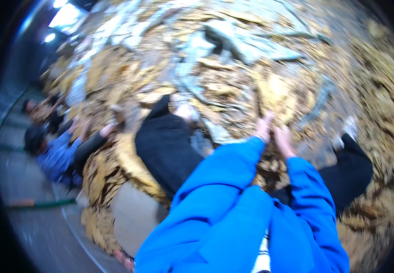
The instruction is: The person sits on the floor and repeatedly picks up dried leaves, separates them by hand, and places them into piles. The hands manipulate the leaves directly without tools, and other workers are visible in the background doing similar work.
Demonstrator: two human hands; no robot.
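Note:
My left hand [264, 128] and my right hand [283, 138] are close together in front of me, at the ends of blue sleeves. Both are at the near end of a bundle of yellowish-brown dried leaves [277, 97]; the blur hides how the fingers meet it. Small broken leaf pieces [270, 167] lie below my hands, between my legs in black trousers. More flat brown leaves [222, 87] are heaped beyond my hands, beside pale blue-grey cloth or sheeting [251, 46].
At the left, a person in a blue top [57, 153] sits by the leaf heaps, with another person farther back. Piled leaves [381, 85] line the right side. A grey floor [40, 232] with a pale line shows at lower left.

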